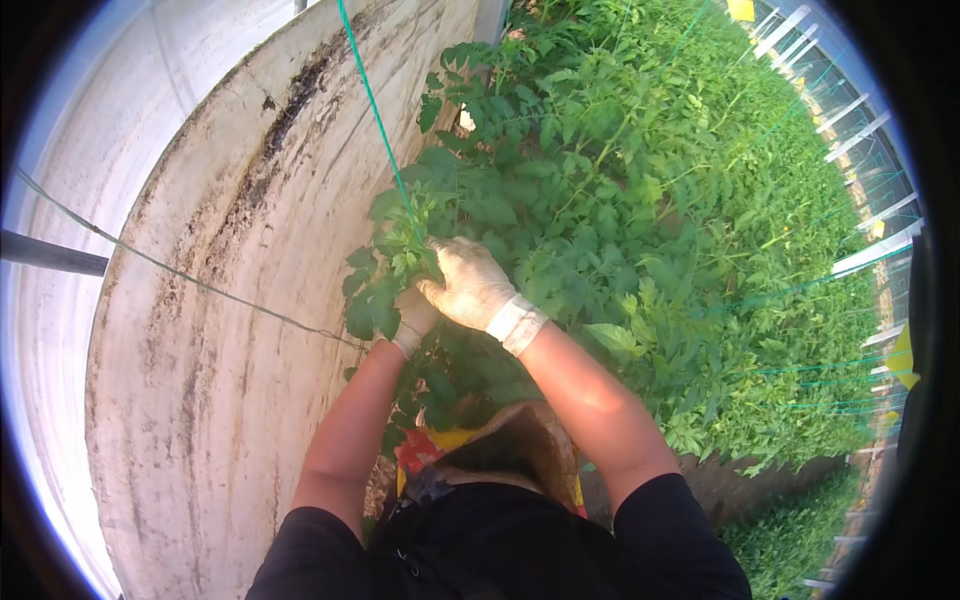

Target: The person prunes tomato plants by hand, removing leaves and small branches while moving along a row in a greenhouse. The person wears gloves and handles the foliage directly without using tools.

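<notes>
My right hand [469, 283], in a pale soiled glove, is at the top of a tomato plant [401, 251], where a taut green twine [379, 120] comes down from above. Its thumb and fingers are close together beside the stem, but leaves and the glove hide what lies between them. Just below and to the left, my left hand [414, 319], also gloved, reaches in behind the leaves. Its fingers are mostly hidden by foliage and by my right hand.
A stained white plastic sheet [202, 337] rises on the left, crossed by a thin wire [202, 283]. Dense tomato plants [637, 187] fill the right. An open sack [559, 435] hangs at my waist. Yellow cards [902, 358] and green strings stand at the far right.
</notes>
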Tool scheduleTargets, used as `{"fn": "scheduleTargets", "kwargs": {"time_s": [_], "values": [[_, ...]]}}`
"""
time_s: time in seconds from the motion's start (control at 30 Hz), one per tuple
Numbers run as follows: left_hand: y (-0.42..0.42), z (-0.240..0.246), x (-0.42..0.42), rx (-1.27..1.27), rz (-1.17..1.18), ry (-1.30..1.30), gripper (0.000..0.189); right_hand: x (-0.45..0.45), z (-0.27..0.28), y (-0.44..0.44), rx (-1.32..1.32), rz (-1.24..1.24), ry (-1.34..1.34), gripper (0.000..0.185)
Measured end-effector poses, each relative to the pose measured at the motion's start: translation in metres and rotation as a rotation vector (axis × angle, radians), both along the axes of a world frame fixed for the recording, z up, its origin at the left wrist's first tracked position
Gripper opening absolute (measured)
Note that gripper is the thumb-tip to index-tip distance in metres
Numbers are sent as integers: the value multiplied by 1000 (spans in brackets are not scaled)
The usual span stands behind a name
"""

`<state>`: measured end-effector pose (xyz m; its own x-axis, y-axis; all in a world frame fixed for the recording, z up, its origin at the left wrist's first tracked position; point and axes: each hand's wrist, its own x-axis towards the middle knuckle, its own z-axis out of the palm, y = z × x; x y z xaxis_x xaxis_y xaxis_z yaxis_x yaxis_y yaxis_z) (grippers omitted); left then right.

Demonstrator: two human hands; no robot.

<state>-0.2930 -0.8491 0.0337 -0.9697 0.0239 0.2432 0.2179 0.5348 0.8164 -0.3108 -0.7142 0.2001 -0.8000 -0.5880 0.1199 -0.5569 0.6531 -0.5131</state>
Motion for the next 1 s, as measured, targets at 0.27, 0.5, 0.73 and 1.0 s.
{"fn": "scheduleTargets", "kwargs": {"time_s": [0.27,0.5,0.73,1.0], "values": [[26,18,-8,160,-89,-143,32,45,-51,21,-674,-201,109,75],[23,14,23,436,20,-245,40,136,-52,59,-586,-92,14,67],[0,36,95,-34,240,-234,33,197,-53,144,-484,4,-351,33],[29,14,264,187,698,-231,30,215,-87,239,-477,207,-413,24]]}}
